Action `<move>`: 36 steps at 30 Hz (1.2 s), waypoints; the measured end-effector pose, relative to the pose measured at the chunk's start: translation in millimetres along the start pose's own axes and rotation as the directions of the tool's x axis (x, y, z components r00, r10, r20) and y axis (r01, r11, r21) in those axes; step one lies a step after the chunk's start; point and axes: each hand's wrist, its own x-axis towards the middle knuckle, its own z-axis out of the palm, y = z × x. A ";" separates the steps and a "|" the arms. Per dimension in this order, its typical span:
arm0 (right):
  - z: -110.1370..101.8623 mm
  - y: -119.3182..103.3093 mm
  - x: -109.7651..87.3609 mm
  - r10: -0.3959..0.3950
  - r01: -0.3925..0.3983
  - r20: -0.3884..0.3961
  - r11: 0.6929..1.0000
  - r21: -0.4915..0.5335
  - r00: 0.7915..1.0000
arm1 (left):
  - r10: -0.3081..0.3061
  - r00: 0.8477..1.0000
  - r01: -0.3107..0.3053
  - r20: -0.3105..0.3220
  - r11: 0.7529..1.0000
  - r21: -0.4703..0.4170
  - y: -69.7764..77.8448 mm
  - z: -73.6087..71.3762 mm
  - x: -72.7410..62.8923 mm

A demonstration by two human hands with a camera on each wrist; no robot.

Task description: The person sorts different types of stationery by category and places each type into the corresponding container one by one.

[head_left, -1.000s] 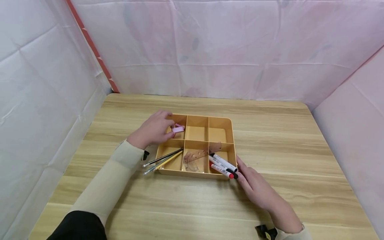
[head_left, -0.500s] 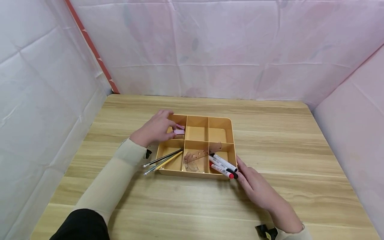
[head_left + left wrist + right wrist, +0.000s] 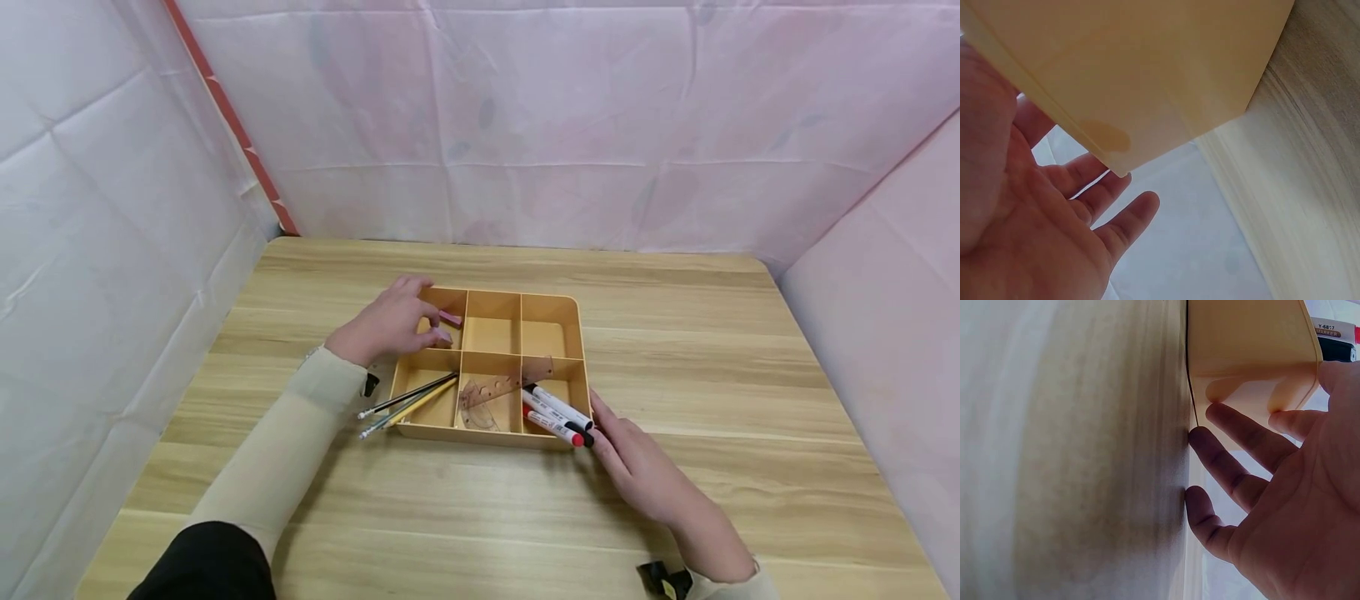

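Note:
A yellow tray with several compartments [image 3: 480, 434] sits on the table. My left hand [image 3: 384, 323] reaches over its back left compartment, thumb and forefinger at a small pink eraser [image 3: 443, 335]. Another pink eraser [image 3: 451, 318] lies behind it in the same compartment. In the left wrist view, the other fingers [image 3: 1132, 215] spread outside the tray wall, which hides the fingertips at the eraser. My right hand [image 3: 637, 471] rests against the tray's front right corner. In the right wrist view, its fingers [image 3: 1250, 437] extend along the outer wall, thumb near the rim by the markers.
Several pencils [image 3: 411, 404] lean out of the front left compartment. A clear ruler [image 3: 495, 387] and a clear protractor [image 3: 480, 414] lie in the front middle one. Black and red markers [image 3: 557, 414] stick out over the front right rim. White sheets [image 3: 562, 125] hang around the wooden table [image 3: 480, 517].
The pink eraser at my left fingertips has gone lower in the compartment and turned. The left hand has shifted slightly right. My right hand and the tray stay in place.

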 end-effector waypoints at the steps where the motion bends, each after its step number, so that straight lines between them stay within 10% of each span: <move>1: 0.0 0.1 0.0 0.001 -0.001 0.000 1.000 0.001 1.000 | 0.003 1.000 -0.003 0.000 1.000 0.000 -0.3 0.3 0.6; 20: 0.0 0.3 2.6 -0.004 0.004 -0.001 1.000 0.012 1.000 | 0.019 1.000 -0.018 0.005 0.997 -0.070 -6.4 3.4 -0.2; 36: -2.6 0.5 4.8 0.005 -0.005 0.008 1.000 0.012 1.000 | -0.014 0.994 0.005 -0.108 0.996 -0.085 -14.9 3.2 -41.4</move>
